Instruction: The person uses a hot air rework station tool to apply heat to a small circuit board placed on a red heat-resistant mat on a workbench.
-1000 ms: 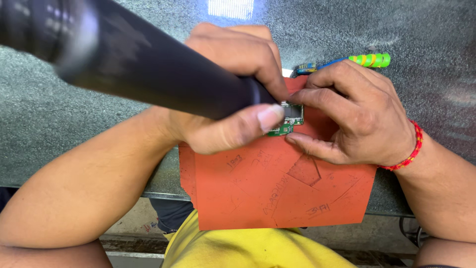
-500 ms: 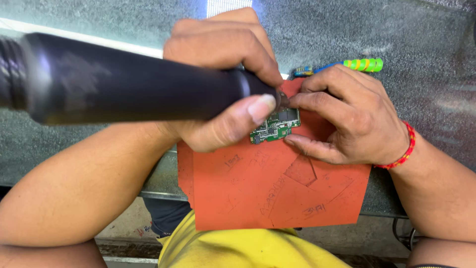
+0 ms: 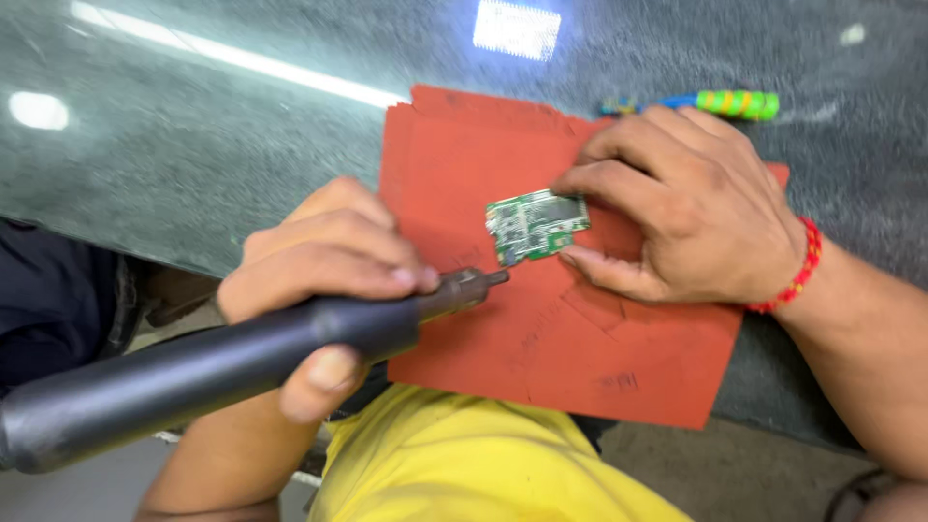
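Head view, the only one: a small green circuit board (image 3: pixel 536 225) lies flat on an orange-red mat (image 3: pixel 580 329) just right of the frame's centre. The right hand (image 3: pixel 691 227) pins it by its right edge, with fingertips on the upper right corner and the thumb against the lower right corner. The left hand (image 3: pixel 324 275), lower left of centre, is clenched around a dark, thick-bodied powered tool (image 3: pixel 222 367) whose narrow metal tip sits just beside the board's lower left corner; whether it touches cannot be told.

The board looks thin, light, stiff and fragile, likely to skid or crack under a push, so holding it by bare edges and corners seems wisest, away from its small parts. The tool looks heavier and rigid, best gripped near the front.

Counted: one board, one mat, one tool, one striped green-and-blue pen-like thing (image 3: pixel 720 101) at upper right on the grey worktop (image 3: pixel 193 155), and two hands.
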